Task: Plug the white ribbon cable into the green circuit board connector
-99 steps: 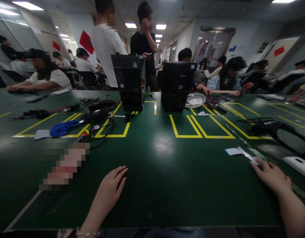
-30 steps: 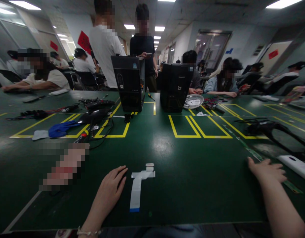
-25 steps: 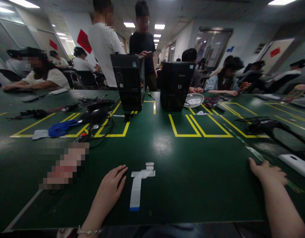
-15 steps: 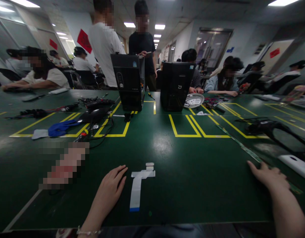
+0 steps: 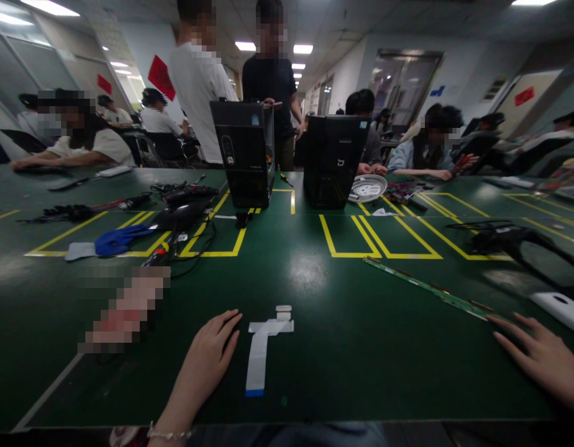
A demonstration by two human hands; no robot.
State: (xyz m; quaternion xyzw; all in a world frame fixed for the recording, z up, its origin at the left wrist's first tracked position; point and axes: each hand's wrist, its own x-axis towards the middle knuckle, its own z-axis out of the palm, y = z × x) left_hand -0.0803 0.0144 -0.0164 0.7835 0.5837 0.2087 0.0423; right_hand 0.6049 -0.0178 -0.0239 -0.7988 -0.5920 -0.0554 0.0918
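My left hand (image 5: 213,347) rests on the green table with its fingers stretched out, holding nothing. Just right of it lies a white flat ribbon cable (image 5: 256,360), bent into a cross-like shape, with a blue end towards me and a small connector at the far end. On the right side, my right hand (image 5: 536,351) is open with fingers spread. Its fingertips are at the near end of a long, narrow green circuit board strip (image 5: 424,285), which lies slanted on the table; whether they touch it I cannot tell.
Two black computer towers (image 5: 244,155) (image 5: 334,162) stand at the back. Cables (image 5: 189,191), a blue glove (image 5: 117,241) and a blurred-out item (image 5: 128,310) are on the left. A black frame-like object (image 5: 505,239) and a white device (image 5: 560,313) lie right. Several people sit or stand beyond.
The circuit board strip has shifted left and lies at a flatter slant. My right hand has moved right, off the strip's middle to its near end. My left hand has stayed put.
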